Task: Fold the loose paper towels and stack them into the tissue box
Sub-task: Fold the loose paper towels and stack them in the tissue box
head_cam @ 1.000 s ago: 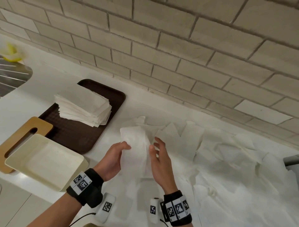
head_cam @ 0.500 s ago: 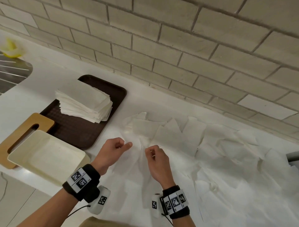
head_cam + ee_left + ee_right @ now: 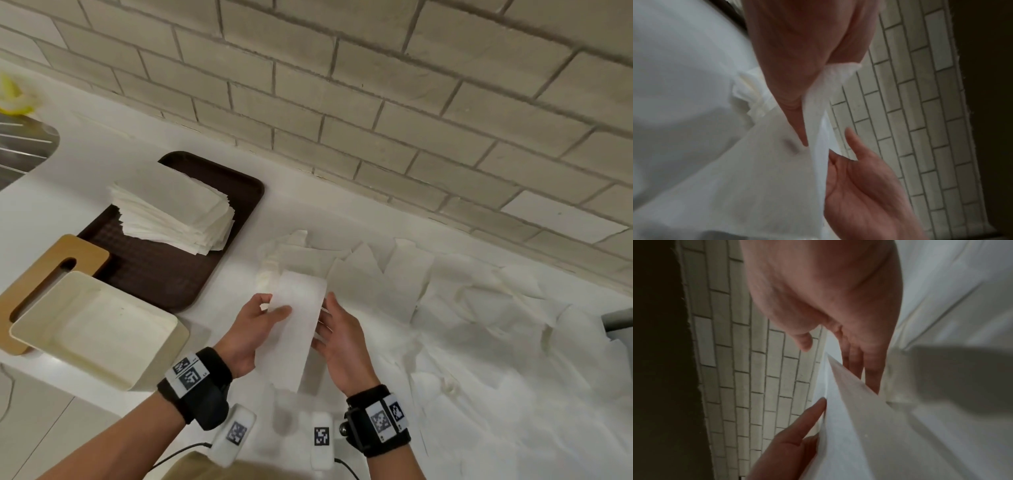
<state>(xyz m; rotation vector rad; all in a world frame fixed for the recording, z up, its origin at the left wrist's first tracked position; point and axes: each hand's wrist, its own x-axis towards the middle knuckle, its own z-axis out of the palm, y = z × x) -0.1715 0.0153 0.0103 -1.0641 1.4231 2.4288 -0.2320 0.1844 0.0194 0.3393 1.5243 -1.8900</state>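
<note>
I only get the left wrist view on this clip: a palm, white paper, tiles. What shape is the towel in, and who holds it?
Observer: The paper towel is a long narrow strip; the left hand pinches it, and the right hand touches its other edge with straight fingers.
Operator: Where's the box?
Observer: The tissue box sits open at the counter's near left.
Operator: Finished towels?
Observer: A folded stack lies on the brown tray.

Folded white towel lifted (narrow strip); folded stack on tray; box open.
</note>
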